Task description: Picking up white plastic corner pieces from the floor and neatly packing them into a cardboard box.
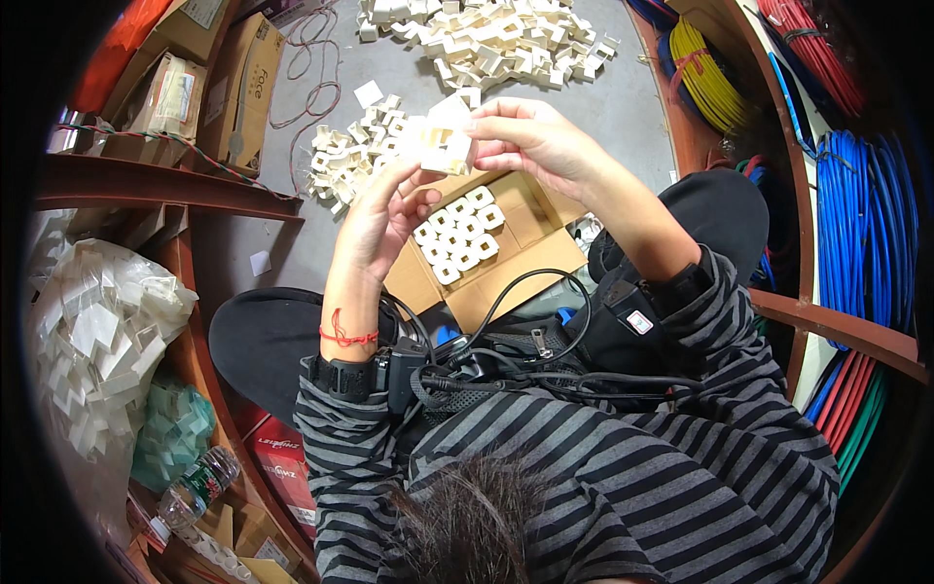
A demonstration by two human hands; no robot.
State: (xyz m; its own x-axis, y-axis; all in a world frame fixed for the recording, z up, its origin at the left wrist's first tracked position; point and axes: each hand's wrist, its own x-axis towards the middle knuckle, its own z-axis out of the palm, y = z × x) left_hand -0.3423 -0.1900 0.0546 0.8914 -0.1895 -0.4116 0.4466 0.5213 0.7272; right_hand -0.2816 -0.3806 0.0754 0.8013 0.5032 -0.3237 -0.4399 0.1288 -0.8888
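Above an open cardboard box, my left hand (390,204) and my right hand (540,139) hold white plastic pieces (443,146) between them. The pieces look like square box fittings with openings; glare blurs their edges, so I cannot tell how many there are. My right thumb and fingers pinch the right side, while my left thumb and fingertips are at the lower left. Below, the cardboard box (529,212) has its flaps spread. Several white square pieces (452,230) with square holes stand inside it in close rows.
Loose white pieces (357,150) lie on the grey floor, with a larger heap (503,40) farther off. Shelving at left holds cartons (237,95) and a clear bag of white pieces (109,336). Blue cable coils (861,226) fill the right shelf. A black cable (511,281) loops across my lap.
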